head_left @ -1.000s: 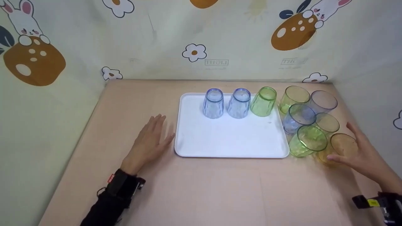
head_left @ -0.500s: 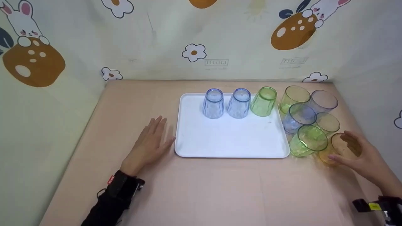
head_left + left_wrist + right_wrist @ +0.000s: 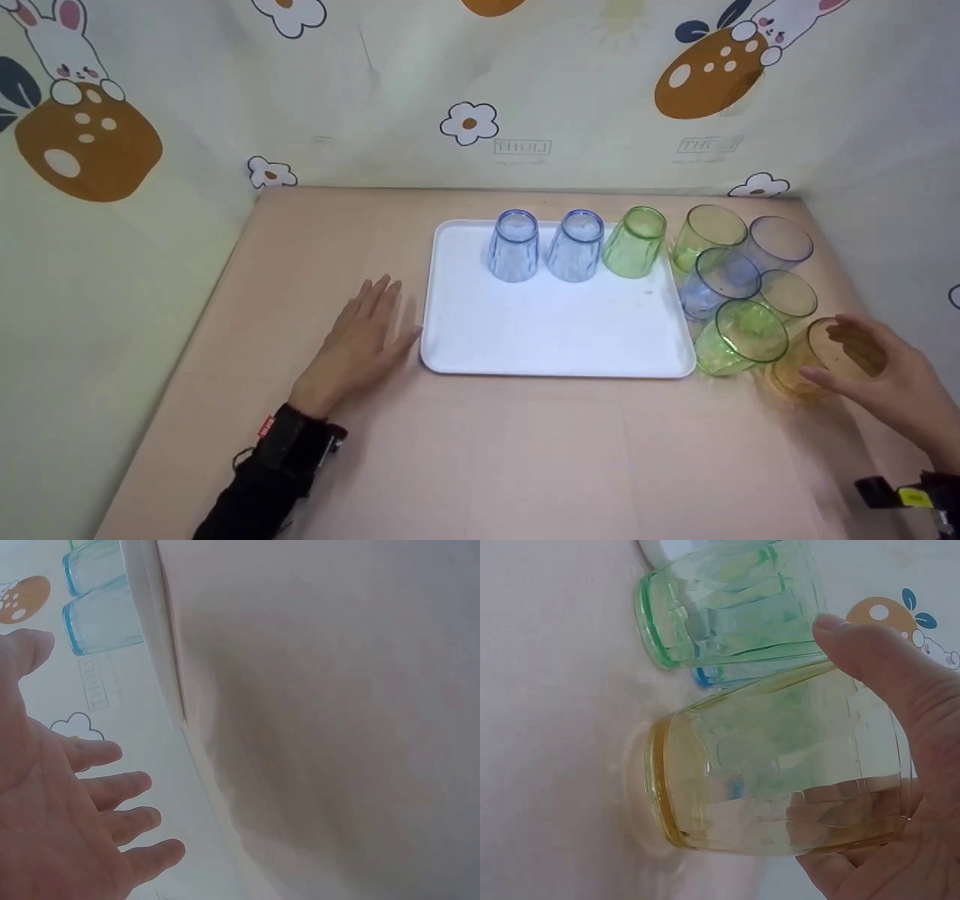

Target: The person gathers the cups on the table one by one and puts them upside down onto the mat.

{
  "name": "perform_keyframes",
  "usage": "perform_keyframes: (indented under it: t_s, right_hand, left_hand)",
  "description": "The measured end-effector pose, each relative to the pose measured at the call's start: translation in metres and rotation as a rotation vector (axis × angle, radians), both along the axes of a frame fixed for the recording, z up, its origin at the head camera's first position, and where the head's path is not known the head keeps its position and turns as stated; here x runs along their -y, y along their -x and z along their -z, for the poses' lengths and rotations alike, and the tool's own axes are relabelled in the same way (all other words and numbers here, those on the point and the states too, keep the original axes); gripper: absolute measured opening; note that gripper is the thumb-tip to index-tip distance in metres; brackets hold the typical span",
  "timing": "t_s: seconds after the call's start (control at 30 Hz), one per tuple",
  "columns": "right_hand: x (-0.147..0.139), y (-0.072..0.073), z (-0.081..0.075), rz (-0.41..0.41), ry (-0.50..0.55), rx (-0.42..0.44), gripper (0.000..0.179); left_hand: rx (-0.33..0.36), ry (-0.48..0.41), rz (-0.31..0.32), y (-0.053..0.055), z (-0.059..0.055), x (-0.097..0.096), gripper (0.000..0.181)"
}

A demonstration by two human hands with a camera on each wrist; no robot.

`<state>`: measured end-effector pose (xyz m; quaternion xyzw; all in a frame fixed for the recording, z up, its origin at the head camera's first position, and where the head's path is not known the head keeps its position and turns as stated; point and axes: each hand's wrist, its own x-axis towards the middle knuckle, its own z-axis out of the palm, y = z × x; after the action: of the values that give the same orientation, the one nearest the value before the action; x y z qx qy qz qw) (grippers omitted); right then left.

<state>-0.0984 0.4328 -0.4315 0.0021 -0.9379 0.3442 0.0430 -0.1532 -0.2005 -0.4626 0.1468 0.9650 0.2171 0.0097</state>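
Observation:
My right hand (image 3: 892, 375) grips an amber drinking glass (image 3: 795, 373), thumb on one side and fingers on the other. In the right wrist view this amber glass (image 3: 757, 765) has its mouth towards the palm and its thick base close to the tabletop. A green glass (image 3: 739, 341) stands mouth up just left of it. By the left edge of the white tray (image 3: 555, 330), my left hand (image 3: 356, 345) holds nothing, its fingers straight. The left wrist view shows the palm of that hand (image 3: 60, 817) with fingers spread.
Two blue glasses (image 3: 514, 251) and a green glass (image 3: 635, 247) stand upside down along the tray's back edge. Several more glasses (image 3: 705, 289), mouth up, crowd together right of the tray. A patterned cloth wall (image 3: 375, 90) borders the table (image 3: 525, 450) at the back.
My right hand's fingers have come down and closed round the amber glass, which has shifted slightly right, away from the green glass. The left hand stays by the tray. The head view has shifted slightly.

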Motion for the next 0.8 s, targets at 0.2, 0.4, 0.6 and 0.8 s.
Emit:
perform_keyframes:
  t_s: [0.2, 0.4, 0.6, 0.8]
  right_hand:
    - [0.000, -0.005, -0.011, 0.008, -0.011, 0.033, 0.089]
    - [-0.007, -0.011, -0.019, -0.015, -0.009, -0.094, 0.076]
    - [-0.016, -0.013, -0.025, -0.016, 0.028, -0.209, 0.070]
    - [-0.009, -0.012, -0.025, 0.079, 0.245, -0.294, 0.065]
  left_hand:
    - [0.011, -0.002, -0.003, -0.001, 0.000, -0.001, 0.078]
    - [0.003, 0.004, 0.005, -0.001, 0.001, 0.001, 0.078]
    - [0.000, 0.008, 0.007, -0.001, 0.001, 0.002, 0.079]
    - [-0.010, 0.009, 0.006, -0.001, 0.000, 0.000, 0.079]
